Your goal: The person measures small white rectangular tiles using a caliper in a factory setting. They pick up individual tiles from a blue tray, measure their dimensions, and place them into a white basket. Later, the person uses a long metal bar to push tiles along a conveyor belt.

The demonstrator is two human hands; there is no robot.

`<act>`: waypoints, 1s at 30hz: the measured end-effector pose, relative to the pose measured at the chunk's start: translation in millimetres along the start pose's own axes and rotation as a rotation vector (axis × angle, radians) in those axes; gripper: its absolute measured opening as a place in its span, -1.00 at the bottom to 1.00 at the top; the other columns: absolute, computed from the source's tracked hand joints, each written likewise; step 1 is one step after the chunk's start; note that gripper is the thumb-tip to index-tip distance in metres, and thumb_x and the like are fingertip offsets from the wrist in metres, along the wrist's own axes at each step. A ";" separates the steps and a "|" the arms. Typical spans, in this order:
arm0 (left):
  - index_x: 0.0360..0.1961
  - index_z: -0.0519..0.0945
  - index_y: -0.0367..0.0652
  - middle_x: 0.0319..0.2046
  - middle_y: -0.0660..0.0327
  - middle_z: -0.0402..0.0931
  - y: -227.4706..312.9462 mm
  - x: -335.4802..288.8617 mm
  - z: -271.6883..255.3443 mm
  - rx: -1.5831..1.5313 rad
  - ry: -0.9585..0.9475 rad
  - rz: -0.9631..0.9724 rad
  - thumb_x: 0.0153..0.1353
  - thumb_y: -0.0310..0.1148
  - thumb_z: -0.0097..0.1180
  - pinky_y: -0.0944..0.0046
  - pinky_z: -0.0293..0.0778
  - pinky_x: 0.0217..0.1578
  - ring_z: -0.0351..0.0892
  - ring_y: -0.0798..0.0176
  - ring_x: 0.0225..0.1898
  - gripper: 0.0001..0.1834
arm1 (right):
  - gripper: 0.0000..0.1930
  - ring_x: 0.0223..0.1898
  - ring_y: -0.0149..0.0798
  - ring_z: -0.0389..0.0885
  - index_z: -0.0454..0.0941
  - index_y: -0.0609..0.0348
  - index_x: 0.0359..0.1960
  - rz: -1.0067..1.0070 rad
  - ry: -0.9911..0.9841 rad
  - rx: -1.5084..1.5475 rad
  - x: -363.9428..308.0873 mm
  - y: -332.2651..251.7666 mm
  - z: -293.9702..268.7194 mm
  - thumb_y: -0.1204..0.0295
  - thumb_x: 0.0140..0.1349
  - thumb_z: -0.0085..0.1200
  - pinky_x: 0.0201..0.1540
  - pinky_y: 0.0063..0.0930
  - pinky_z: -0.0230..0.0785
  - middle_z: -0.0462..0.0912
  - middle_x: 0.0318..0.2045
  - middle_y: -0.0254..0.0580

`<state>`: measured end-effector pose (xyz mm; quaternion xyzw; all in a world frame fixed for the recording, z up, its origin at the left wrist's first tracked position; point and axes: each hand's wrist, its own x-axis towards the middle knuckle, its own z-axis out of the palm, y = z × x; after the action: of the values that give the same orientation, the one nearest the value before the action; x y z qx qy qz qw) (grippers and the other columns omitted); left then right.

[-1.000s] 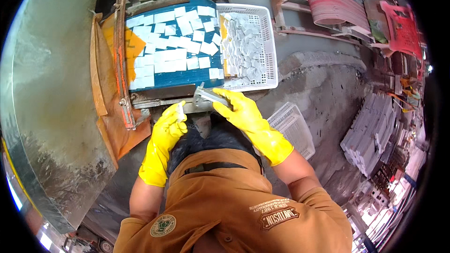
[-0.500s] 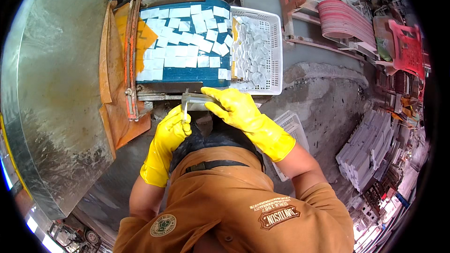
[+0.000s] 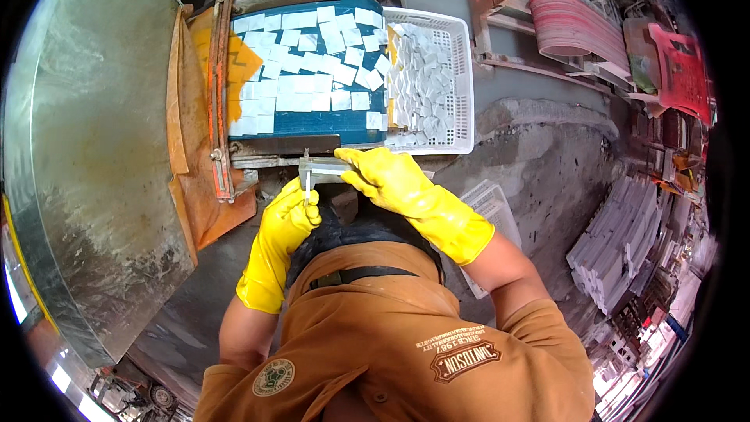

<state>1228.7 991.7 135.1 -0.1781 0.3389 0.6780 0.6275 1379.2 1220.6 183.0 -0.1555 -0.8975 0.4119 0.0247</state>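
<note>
My left hand (image 3: pixel 285 223), in a yellow rubber glove, pinches a small white tile (image 3: pixel 308 183) held on edge. The tile's upper end sits at the jaws of a metal vernier caliper (image 3: pixel 322 166); whether both jaws touch it I cannot tell. My right hand (image 3: pixel 387 180), gloved the same way, grips the caliper's beam from the right, its fingers over the slide. Just beyond the hands, many white tiles (image 3: pixel 323 101) lie scattered on a blue conveyor belt (image 3: pixel 308 123).
At the belt's right end stands a white plastic crate (image 3: pixel 466 90) full of tiles. Another white crate (image 3: pixel 494 207) is on the floor by my right arm. An orange metal frame (image 3: pixel 219 86) and a large metal panel (image 3: pixel 101 141) flank the left side. Stacked pale slabs (image 3: pixel 613 246) lie right.
The caliper has shifted slightly left and turned a little, its jaws now in plainer sight at the tile. Both hands keep their grip. The whole view has shifted slightly.
</note>
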 end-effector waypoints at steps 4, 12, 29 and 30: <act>0.34 0.41 -0.14 -0.20 0.09 0.57 0.5 -1.8 3.7 -0.055 -0.044 -0.016 0.49 -0.44 -0.06 0.23 0.47 -0.26 0.52 0.23 -0.33 -0.58 | -0.55 -0.06 0.15 0.65 0.52 0.04 0.25 0.013 -0.031 0.016 -0.3 2.9 2.8 0.15 0.41 0.10 -0.04 -0.01 0.53 0.70 -0.09 0.05; 0.33 0.42 -0.17 -0.22 0.11 0.58 3.7 -2.9 10.3 0.006 0.019 0.004 0.50 -0.42 -0.06 0.24 0.50 -0.30 0.53 0.24 -0.36 -0.59 | -0.55 -0.06 0.16 0.65 0.52 0.03 0.26 0.013 -0.026 0.032 1.6 3.1 2.9 0.13 0.42 0.09 -0.05 0.00 0.53 0.69 -0.09 0.08; 0.45 0.20 -0.10 0.03 -0.09 0.64 3.1 -6.0 7.8 0.284 -0.176 -0.035 0.56 -0.08 -0.05 0.06 0.69 -0.05 0.75 -0.01 -0.13 -0.42 | -0.58 -0.27 0.09 0.68 0.61 -0.04 0.18 -0.026 0.078 -0.092 -8.0 8.3 13.3 0.13 0.35 0.19 -0.25 -0.07 0.53 0.69 -0.29 -0.03; 0.45 0.19 -0.10 0.04 -0.09 0.64 3.6 -7.4 11.6 0.326 -0.182 -0.034 0.55 -0.10 -0.03 0.06 0.69 -0.03 0.75 -0.02 -0.11 -0.42 | -0.58 -0.27 0.10 0.68 0.61 -0.04 0.18 -0.024 0.074 -0.098 -8.0 8.9 13.6 0.12 0.35 0.19 -0.25 -0.07 0.53 0.69 -0.29 -0.03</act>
<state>1228.4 994.2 149.1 -0.0178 0.3831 0.6168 0.6874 1386.8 1213.7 168.1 -0.1606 -0.9169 0.3611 0.0551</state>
